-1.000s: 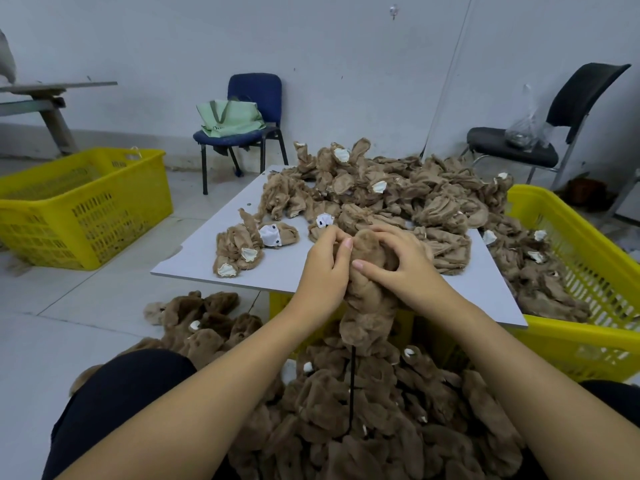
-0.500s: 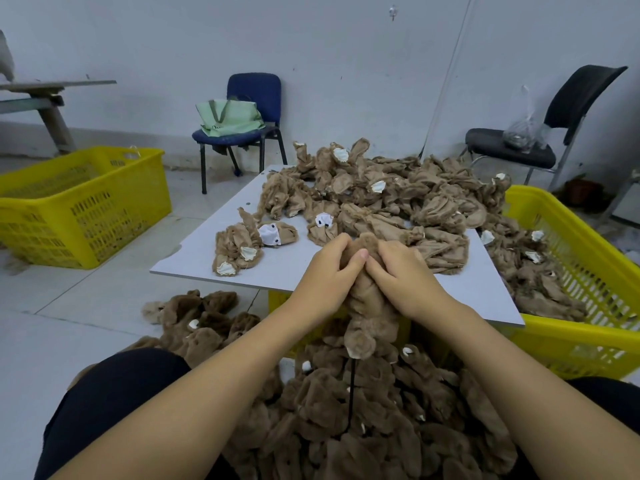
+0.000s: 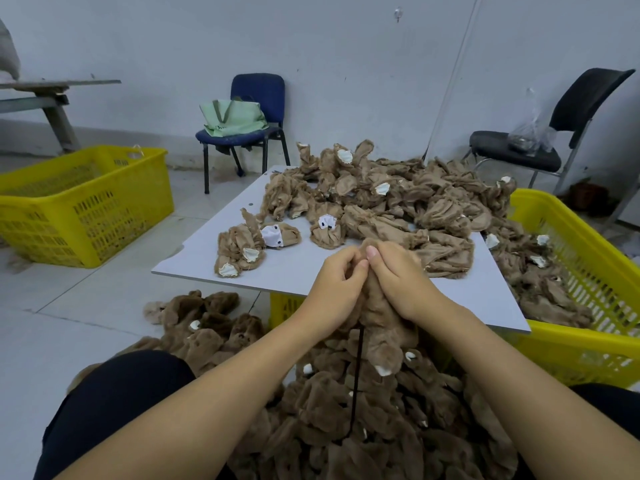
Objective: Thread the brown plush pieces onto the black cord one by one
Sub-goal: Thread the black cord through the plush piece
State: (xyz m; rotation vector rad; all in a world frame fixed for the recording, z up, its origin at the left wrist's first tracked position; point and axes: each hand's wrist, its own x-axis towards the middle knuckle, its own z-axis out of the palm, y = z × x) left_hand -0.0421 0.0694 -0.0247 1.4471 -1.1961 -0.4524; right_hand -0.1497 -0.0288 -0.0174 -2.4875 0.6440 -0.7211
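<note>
I see both hands, left hand [image 3: 334,289] and right hand [image 3: 398,282], fingers pinching one plush piece [image 3: 381,327] hanging upright along the black cord [image 3: 356,379]; loose pieces [image 3: 398,202] crowd the counter [image 3: 304,271] behind.

Left hand [image 3: 334,284] and right hand [image 3: 398,278] are pinching the top of one brown plush piece [image 3: 382,327], fingertips meeting. Thin black cord [image 3: 356,379] is hanging below into the brown plush heap [image 3: 346,427] on the lap. More pieces are lying on the white flat board [image 3: 294,271], spilling into the yellow plastic crate [image 3: 588,244] at right.
</note>
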